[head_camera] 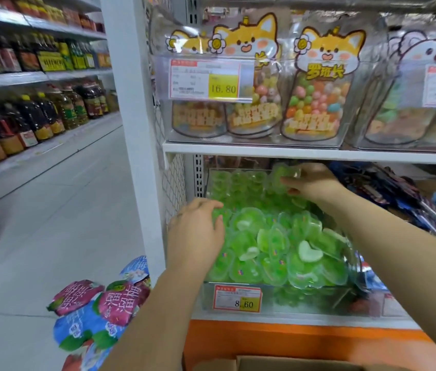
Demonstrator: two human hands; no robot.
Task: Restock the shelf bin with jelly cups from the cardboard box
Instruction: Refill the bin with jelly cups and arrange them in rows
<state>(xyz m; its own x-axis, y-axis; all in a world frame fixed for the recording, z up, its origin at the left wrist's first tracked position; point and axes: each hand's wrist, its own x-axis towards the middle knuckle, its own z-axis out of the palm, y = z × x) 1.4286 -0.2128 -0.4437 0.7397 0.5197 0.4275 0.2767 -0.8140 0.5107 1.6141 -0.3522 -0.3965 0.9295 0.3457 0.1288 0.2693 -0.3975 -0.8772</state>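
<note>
The clear plastic shelf bin (pixel 305 301) on the lower shelf was already heaped with green heart-shaped jelly cups (pixel 273 245), and the pile rose above its near wall, so I judged that the restocking was close to its end. The right hand (pixel 314 183) was over the far part of the bin, and its fingers (pixel 291 182) were curled round a single jelly cup (pixel 286 171), which had not yet been put down on the pile. The left hand (pixel 195 226) lay palm down on the near left side of the pile, its fingers (pixel 218 220) only lightly bent and gripping nothing that I could see. What remained, I believed, was to place this cup and perhaps to level the heap, because the cups at the near right looked ready to slide over the edge. The brown cardboard box (pixel 278 364) was cut off at the bottom edge, so I could not tell if more cups were left in it. The far right corner of the bin was hidden behind the right forearm, and the small print on the red price label (pixel 237 298) was too blurred to read.
</note>
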